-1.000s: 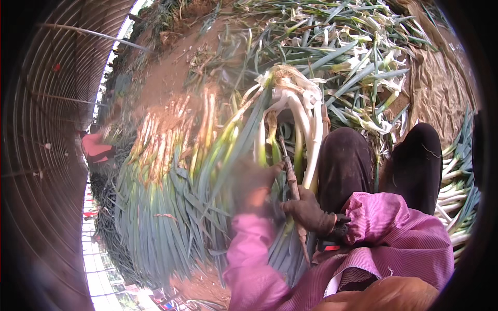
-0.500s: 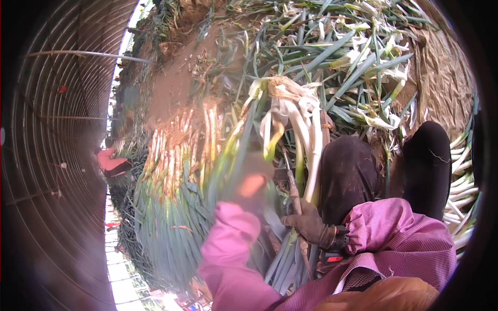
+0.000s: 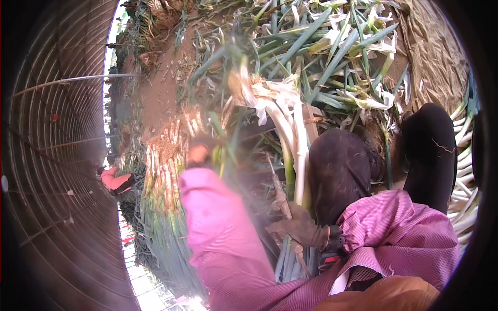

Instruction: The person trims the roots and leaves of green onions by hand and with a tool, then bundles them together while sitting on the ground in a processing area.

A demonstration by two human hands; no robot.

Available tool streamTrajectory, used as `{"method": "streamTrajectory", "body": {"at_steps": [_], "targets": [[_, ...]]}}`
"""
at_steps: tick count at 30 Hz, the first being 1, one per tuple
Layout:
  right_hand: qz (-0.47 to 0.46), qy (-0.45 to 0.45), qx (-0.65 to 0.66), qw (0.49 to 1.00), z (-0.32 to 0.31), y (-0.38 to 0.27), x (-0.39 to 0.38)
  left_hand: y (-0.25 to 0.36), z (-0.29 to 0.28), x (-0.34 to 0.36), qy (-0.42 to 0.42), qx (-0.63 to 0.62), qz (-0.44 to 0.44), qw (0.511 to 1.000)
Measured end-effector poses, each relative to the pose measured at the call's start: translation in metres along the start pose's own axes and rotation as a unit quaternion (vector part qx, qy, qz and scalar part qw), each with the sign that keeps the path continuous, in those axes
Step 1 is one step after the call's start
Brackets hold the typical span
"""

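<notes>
My right hand (image 3: 303, 228), in a dark glove, is closed around long green onions (image 3: 300, 150). Their white stalks and dry, papery root ends reach up past it, and green leaves hang below. A thin, rough rod (image 3: 280, 199) runs beside and partly behind that hand; whether the fingers also grip it is unclear. Over on the left, my left hand (image 3: 198, 154) is smeared by motion beside a bundle of unpeeled green onions (image 3: 161, 176) with brown roots. Blurred green leaves show next to it, and I cannot make out its fingers.
Loose leaves and white peelings (image 3: 332, 52) cover the ground ahead. My dark-trousered knee (image 3: 340, 168) is close to the right hand. White-stalked onions (image 3: 464, 181) lie at the far right. Another person's pink-and-black sleeve or garment (image 3: 116, 181) shows at the left, by a ribbed tunnel wall (image 3: 57, 155).
My left hand has swung left and up, away from the held onions to the unpeeled bundle. My right hand keeps its hold. The whole view has shifted slightly.
</notes>
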State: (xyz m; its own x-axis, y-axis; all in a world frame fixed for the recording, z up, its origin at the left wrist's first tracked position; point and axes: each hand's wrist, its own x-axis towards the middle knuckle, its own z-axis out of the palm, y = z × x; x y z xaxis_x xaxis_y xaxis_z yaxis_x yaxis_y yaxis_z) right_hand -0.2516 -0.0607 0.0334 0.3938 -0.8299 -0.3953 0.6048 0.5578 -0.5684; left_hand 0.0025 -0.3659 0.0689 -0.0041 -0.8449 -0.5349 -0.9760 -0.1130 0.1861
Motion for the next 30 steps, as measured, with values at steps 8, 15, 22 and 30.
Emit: {"method": "streamTrajectory", "body": {"at_steps": [8, 15, 22, 30], "targets": [[0.012, -0.025, -0.146, 0.989, -0.005, -0.004, -0.014, 0.074, 0.134, -0.138, 0.221, 0.198, -0.205, 0.933], [0.090, -0.081, -0.181, 0.976, 0.023, -0.011, -0.060, 0.045, 0.220, -0.238, 0.324, 0.207, -0.036, 0.922], [0.079, -0.004, -0.205, 0.976, 0.037, 0.044, -0.084, -0.031, 0.281, -0.279, 0.391, 0.515, -0.033, 0.762], [0.066, -0.068, -0.335, 0.937, 0.036, 0.060, -0.087, 0.001, 0.255, -0.273, 0.310, 0.392, -0.081, 0.862]]}}
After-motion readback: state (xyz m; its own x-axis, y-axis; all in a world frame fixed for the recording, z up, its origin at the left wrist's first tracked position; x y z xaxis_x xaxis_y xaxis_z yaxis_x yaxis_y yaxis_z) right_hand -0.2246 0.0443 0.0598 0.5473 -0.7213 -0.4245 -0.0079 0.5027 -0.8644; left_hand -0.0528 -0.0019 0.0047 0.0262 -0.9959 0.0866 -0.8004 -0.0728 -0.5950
